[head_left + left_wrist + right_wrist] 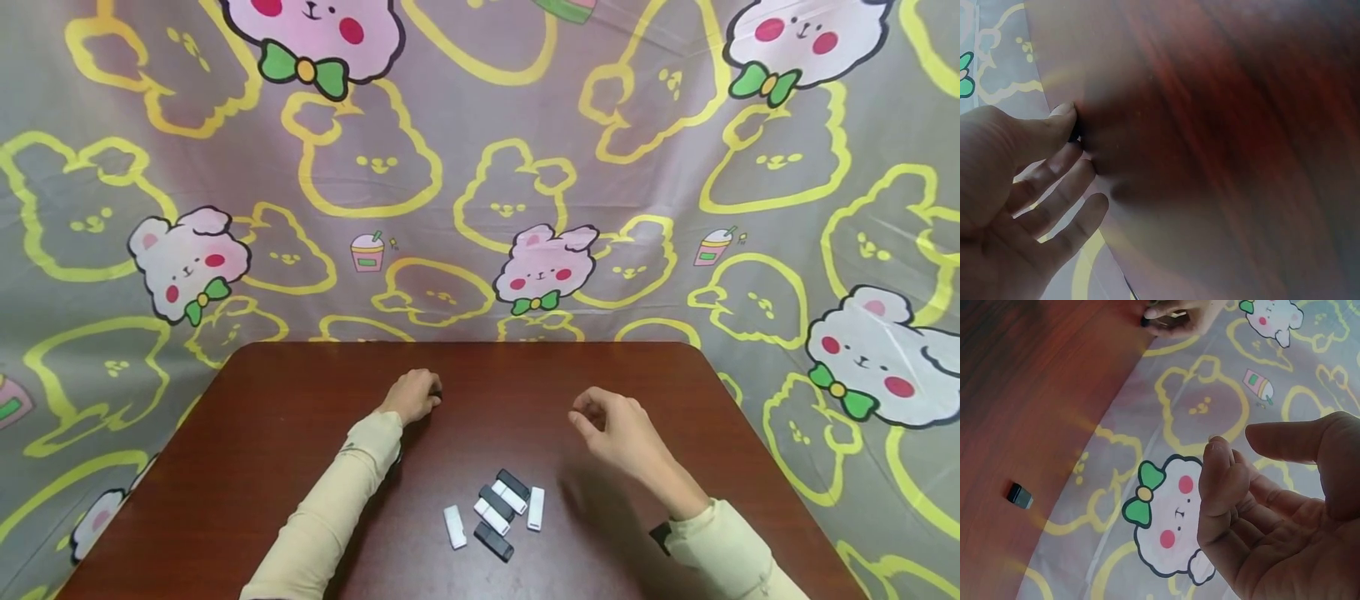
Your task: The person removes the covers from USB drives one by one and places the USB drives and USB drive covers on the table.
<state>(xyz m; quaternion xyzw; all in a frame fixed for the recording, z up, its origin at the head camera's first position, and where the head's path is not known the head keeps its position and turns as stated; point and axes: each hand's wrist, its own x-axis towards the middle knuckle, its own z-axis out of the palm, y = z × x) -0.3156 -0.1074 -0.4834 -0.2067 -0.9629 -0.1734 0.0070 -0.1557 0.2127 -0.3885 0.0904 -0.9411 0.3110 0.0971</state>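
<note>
My left hand (414, 395) rests far forward on the table, left of the middle. Its thumb and forefinger pinch a small black USB stick (1075, 132), mostly hidden by the fingers. Raised over the table on the right, my right hand (617, 425) has loosely bent fingers and a gap between thumb and forefinger, holding nothing. Another black USB stick (1019, 495) lies on the table in the right wrist view; I cannot make it out in the head view. Closer to me lie several white and black USB sticks, among them a white one (454, 527) and a black one (493, 542).
The brown wooden table (300, 433) has rounded far corners. Behind it and along its sides hangs a grey curtain (450, 183) with cartoon rabbits and yellow outlines. The sticks nearest the middle lie side by side, some touching.
</note>
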